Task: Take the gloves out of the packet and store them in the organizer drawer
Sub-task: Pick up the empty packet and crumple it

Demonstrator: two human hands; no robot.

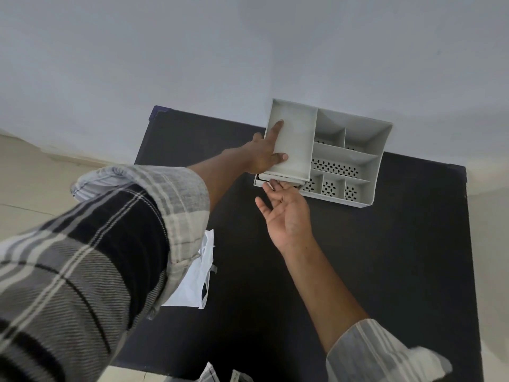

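Note:
A grey plastic organizer [355, 158] with several compartments stands at the far side of the black table [385, 257]. My left hand [264, 155] grips its left wall, with the index finger along the rim and the thumb inside the large empty compartment. Its drawer [275, 180] shows as a thin pale front at the near left bottom edge. My right hand [286, 213] is palm up with fingers apart, fingertips touching the drawer front. The white packet [192, 279] lies on the table's left side, partly hidden under my left sleeve. No gloves are in sight.
The organizer sits close to a pale wall [248, 51]. Light floor [27, 183] shows beyond the table's left edge. Bits of white and checked material [220, 374] lie at the table's near edge.

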